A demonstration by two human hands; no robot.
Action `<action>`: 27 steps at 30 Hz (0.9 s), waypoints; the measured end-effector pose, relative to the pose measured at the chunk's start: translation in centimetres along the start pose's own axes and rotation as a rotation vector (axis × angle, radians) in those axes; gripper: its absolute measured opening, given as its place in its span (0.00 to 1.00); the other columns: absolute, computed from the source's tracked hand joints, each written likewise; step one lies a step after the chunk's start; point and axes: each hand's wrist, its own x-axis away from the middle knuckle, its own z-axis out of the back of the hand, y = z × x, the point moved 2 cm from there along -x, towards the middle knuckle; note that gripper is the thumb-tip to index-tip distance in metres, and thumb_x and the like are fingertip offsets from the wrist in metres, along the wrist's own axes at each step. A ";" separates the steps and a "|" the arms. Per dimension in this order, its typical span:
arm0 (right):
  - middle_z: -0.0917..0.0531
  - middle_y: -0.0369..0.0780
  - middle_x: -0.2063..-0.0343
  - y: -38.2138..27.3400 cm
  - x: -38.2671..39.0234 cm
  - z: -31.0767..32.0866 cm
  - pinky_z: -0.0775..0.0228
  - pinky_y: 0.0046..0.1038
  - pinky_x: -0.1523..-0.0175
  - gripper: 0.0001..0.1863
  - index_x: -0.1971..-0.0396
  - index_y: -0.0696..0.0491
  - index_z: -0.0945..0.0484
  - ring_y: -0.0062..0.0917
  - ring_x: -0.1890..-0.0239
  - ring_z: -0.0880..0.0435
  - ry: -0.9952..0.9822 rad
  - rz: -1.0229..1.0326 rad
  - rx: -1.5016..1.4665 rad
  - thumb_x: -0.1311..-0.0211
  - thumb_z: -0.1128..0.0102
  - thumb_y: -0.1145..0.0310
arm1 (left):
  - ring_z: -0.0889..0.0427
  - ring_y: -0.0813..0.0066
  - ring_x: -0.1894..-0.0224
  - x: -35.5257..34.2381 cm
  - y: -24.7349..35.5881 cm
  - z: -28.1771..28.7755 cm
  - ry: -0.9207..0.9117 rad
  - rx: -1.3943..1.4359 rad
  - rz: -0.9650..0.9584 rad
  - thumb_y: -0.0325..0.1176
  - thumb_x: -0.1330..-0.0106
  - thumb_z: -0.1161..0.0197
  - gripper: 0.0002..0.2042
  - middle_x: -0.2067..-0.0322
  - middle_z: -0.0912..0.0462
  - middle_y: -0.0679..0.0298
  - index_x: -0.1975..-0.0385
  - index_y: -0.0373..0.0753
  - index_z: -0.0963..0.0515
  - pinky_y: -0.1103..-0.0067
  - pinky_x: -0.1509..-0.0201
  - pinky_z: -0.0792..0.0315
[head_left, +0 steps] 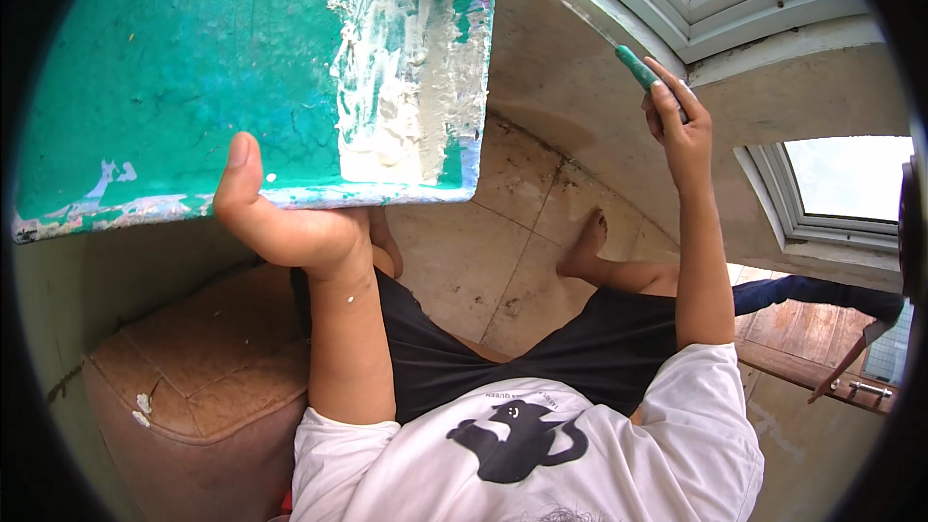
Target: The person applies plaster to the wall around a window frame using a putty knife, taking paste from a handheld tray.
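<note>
"How far along does it look?"

"Partway, I'd judge; the green tray [193, 87] carries a thick patch of white paste [389, 140] along its right side, heaped toward the near rim; so there seems to be plenty left to spread."

"Where is the tray, exactly?"

"Held up at the far left, in front of the person; the left hand [295, 224] grasps its near edge, thumb over the rim; the other fingers are hidden underneath, so I cannot tell how they lie."

"And the right hand [684, 121]?"

"Its fingers are wrapped around the green handle of a scraper [638, 70]; the thin blade points far and left, along the wall [546, 68] beneath the window frame [773, 12]; whether it touches, I cannot tell."

"Anything done on that wall?"

"A pale streak [568, 3] shows by the blade's end; it may be paste, or the blade itself; elsewhere the surface looks grey-beige and blotchy, with no even white coat; my guess is that much remains, though nothing here marks where the work should stop."
</note>
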 end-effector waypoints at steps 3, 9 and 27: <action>0.24 0.35 0.63 0.3 -0.8 1.2 0.34 0.21 0.59 0.21 0.40 0.52 0.24 0.19 0.66 0.29 -0.144 0.261 0.341 0.33 0.39 0.68 | 0.26 0.61 0.48 -0.1 0.0 -0.1 0.007 -0.014 -0.016 0.44 0.44 0.42 0.26 0.51 0.26 0.55 0.49 0.31 0.28 0.68 0.43 0.34; 0.24 0.38 0.58 -0.8 -3.6 1.2 0.31 0.25 0.53 0.23 0.40 0.49 0.25 0.25 0.61 0.26 -0.270 0.426 0.479 0.35 0.39 0.75 | 0.26 0.61 0.48 -0.3 0.0 0.0 -0.005 -0.046 -0.064 0.44 0.43 0.43 0.25 0.51 0.26 0.55 0.50 0.31 0.28 0.69 0.43 0.33; 0.22 0.38 0.58 -1.3 -8.1 1.0 0.22 0.31 0.55 0.22 0.43 0.45 0.24 0.29 0.62 0.19 0.014 0.685 0.612 0.37 0.37 0.74 | 0.27 0.62 0.48 -0.5 -0.3 0.6 0.015 -0.029 -0.055 0.43 0.42 0.43 0.25 0.51 0.26 0.55 0.49 0.31 0.28 0.68 0.42 0.34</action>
